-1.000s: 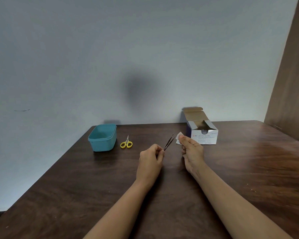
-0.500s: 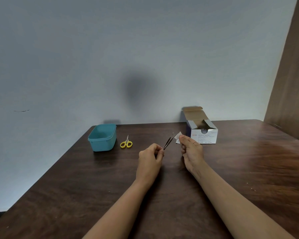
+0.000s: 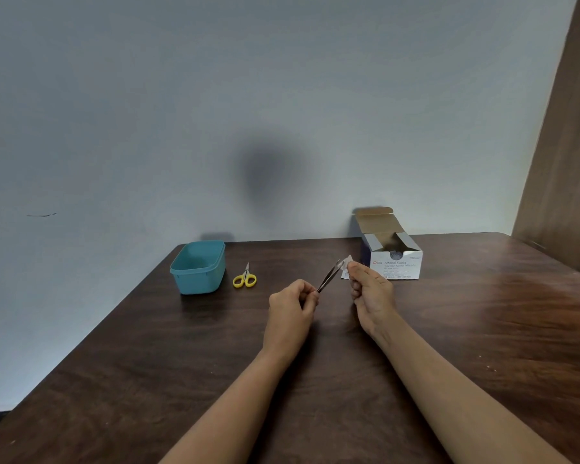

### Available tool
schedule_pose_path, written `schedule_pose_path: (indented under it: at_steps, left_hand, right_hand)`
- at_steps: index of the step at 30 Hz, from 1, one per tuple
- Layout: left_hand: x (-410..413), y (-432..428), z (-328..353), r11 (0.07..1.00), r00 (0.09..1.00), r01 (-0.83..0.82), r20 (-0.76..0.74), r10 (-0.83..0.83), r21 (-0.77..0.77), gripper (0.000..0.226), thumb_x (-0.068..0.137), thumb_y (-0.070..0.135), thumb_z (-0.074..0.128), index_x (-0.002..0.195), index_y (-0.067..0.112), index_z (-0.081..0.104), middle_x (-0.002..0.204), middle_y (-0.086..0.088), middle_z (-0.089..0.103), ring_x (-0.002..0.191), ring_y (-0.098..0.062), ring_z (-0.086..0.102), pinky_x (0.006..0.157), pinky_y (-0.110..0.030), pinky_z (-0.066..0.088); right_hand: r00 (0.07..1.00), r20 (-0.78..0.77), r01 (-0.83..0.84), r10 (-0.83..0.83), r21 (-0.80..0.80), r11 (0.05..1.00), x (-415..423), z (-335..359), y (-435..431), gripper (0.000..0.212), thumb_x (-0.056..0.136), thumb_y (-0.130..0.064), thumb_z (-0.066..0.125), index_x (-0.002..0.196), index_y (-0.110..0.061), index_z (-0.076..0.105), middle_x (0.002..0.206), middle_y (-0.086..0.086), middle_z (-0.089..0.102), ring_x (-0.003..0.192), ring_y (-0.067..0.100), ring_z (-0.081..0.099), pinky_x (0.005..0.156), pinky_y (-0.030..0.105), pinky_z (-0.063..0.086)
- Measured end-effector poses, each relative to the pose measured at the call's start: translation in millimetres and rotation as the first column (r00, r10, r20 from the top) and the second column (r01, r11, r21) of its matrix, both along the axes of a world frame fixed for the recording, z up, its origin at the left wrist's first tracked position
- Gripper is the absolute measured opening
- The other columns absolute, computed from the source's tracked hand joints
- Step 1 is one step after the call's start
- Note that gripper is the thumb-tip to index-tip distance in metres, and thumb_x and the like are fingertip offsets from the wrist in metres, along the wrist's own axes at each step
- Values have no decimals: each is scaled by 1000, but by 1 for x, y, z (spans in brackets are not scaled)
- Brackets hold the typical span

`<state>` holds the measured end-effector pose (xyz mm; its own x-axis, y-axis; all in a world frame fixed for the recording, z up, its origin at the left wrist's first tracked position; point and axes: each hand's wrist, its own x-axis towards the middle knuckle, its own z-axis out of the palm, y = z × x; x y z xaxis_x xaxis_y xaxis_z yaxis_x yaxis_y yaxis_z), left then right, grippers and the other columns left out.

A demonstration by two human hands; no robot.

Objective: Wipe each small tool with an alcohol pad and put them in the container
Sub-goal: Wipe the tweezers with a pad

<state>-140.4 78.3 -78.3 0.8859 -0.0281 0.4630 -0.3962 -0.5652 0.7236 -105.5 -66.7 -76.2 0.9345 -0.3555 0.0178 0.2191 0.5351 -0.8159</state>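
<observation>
Left hand [image 3: 292,304] pinches thin, dark metal tweezers [image 3: 329,275] by the base, tips angled up toward the small white alcohol pad [image 3: 347,262] pinched in the right hand [image 3: 370,289], above a dark wooden table [image 3: 482,329]. Behind, an open white cardboard box [image 3: 395,262] reads "BD Alcohol Swabs".

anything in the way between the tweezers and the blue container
Only the yellow scissors, lying flat on the table just right of the container, on the line from the tweezers in the left hand. They are low, so carrying the tweezers over them should likely pass freely.
</observation>
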Motion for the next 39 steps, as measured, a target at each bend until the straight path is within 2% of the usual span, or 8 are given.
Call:
schedule_pose_path:
  at_steps: [9, 17, 20, 24, 28, 32, 39]
  left_hand:
    - [0, 0, 0, 1000, 1000, -8, -4, 8, 17, 9, 92, 19, 60, 87, 23, 66, 74, 11, 66, 70, -1, 62, 69, -20, 54]
    - [-1, 0, 0, 1000, 1000, 8, 3, -8, 21, 10, 91, 17, 60, 85, 20, 67, 72, 7, 67, 69, -6, 62, 68, -26, 54]
    - [-1, -1, 0, 1000, 1000, 10, 8, -10, 10, 10, 91, 17, 60, 84, 19, 66, 72, 7, 67, 69, -6, 62, 68, -26, 53]
    - [-1, -1, 1, 1000, 1000, 17, 1, -17, 7, 9, 91, 17, 60, 85, 19, 66, 72, 8, 67, 70, -5, 62, 69, -26, 54]
    - [-1, -1, 1, 999, 1000, 25, -8, -25, 20, 8, 92, 16, 60, 87, 18, 66, 74, 7, 67, 71, -6, 63, 71, -28, 55]
    - [-1, -1, 1, 999, 1000, 25, -12, -24, 34, 9, 91, 17, 60, 87, 18, 67, 74, 6, 67, 69, -7, 63, 70, -30, 55]
    - [0, -1, 0, 999, 1000, 29, -14, -28, 39, 10, 91, 17, 59, 84, 18, 66, 71, 6, 66, 67, -9, 61, 67, -30, 54]
  right_hand:
    - [999, 36, -4, 8, -103, 995, 1, -3, 3, 3, 83, -7, 70, 80, -8, 70, 72, 2, 48, 51, 3, 36, 47, 13, 28]
    - [998, 59, -21, 29, -128, 992, 0, -3, 4, 8, 81, -11, 73, 73, -11, 71, 68, 4, 41, 47, 2, 32, 45, 12, 26]
    - [996, 63, -49, 60, -160, 986, -2, -1, 3, 7, 83, -9, 70, 77, -10, 71, 62, 0, 40, 49, 2, 31, 45, 12, 26]
    - [990, 83, -89, 111, -231, 969, -8, 3, 6, 5, 85, -5, 66, 81, -6, 70, 49, -13, 50, 46, 0, 39, 46, 9, 33]
    - [992, 89, -68, 90, -224, 972, -8, 2, 6, 3, 84, -6, 67, 82, -6, 69, 46, -14, 48, 44, 1, 39, 46, 9, 33]
    - [996, 76, -34, 49, -180, 983, -5, 0, 4, 5, 81, -11, 72, 76, -12, 71, 54, -5, 41, 49, 3, 31, 47, 14, 26]
    - [996, 57, -62, 72, -163, 985, -5, 1, 5, 8, 82, -16, 71, 75, -13, 68, 64, -2, 44, 52, 4, 34, 48, 13, 29]
